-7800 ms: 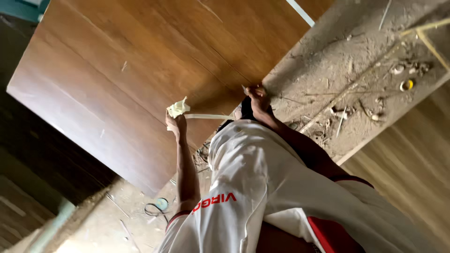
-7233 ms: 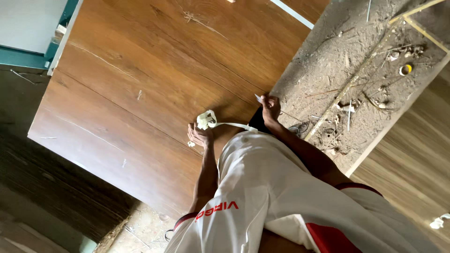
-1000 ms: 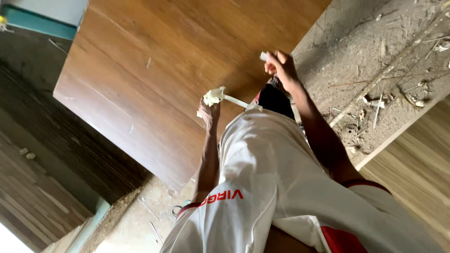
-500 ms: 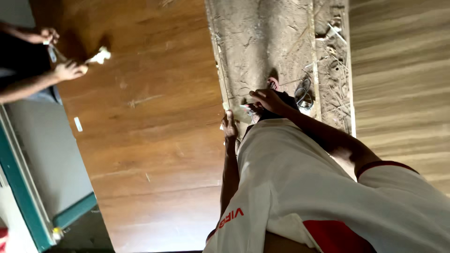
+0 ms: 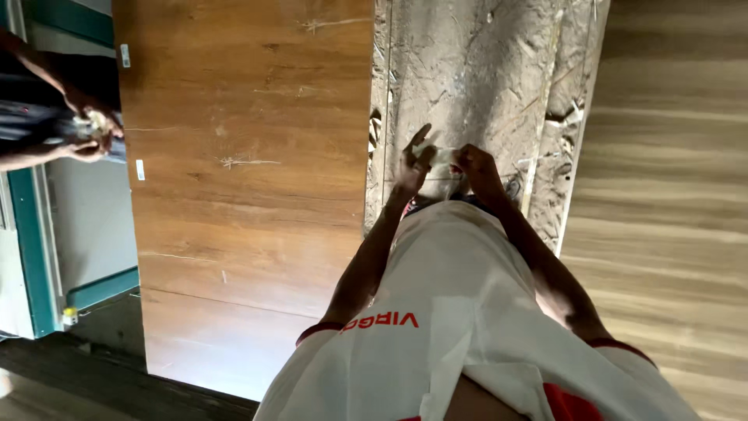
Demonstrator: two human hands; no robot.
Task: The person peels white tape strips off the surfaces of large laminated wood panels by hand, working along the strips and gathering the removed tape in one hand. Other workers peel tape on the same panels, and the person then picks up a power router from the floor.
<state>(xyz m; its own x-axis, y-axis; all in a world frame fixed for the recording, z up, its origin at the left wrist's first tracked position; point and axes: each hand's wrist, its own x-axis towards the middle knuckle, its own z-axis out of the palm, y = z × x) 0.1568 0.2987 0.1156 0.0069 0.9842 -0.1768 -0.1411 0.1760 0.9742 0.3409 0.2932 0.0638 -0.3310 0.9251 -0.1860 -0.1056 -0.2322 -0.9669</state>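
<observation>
My left hand [image 5: 411,160] and my right hand [image 5: 475,165] meet in front of my chest, both gripping a small whitish wad [image 5: 439,156] between them. The left fingers are partly spread above it, and the right fingers are curled on its other end. Beneath the hands lies a rough, dusty grey board [image 5: 475,70]. A large brown wood-grain panel [image 5: 249,195] lies just left of it. My white shirt with red trim [image 5: 467,335] fills the bottom of the view.
At the far left another person's hands [image 5: 87,132] hold a small pale object at the panel's edge. A teal-framed grey surface [image 5: 86,226] stands behind that edge. Light striped wood flooring [image 5: 670,195] runs along the right, dark flooring [image 5: 93,382] at bottom left.
My hands have come together: seconds ago the left held the wad apart, with a white strip stretched to the right hand. The view has swung, bringing the other person's hands in at left.
</observation>
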